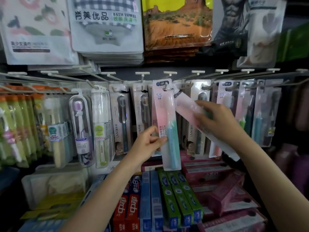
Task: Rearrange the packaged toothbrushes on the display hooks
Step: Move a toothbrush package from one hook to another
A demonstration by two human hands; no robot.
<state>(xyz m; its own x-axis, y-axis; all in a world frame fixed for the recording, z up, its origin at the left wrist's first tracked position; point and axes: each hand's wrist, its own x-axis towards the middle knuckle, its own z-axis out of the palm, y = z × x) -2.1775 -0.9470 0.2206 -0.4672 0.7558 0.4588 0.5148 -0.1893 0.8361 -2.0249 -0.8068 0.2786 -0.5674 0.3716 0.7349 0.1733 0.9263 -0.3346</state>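
A pink-and-teal packaged toothbrush (164,114) hangs upright from a white display hook (167,87) at the centre. My left hand (148,142) pinches its left edge low down. My right hand (220,121) grips a second pink packaged toothbrush (185,104), tilted with its top end up by the same hook and its lower end down to the right. Whether that pack's hole is on the hook is hidden. More toothbrush packs (121,118) hang on the neighbouring hooks to both sides.
Bagged bath towels (107,24) hang in the row above. Toothpaste boxes (180,196) are stacked on the shelf below my arms. Long white hook arms (242,76) jut out towards me across the row. Green toothbrush packs (18,123) crowd the far left.
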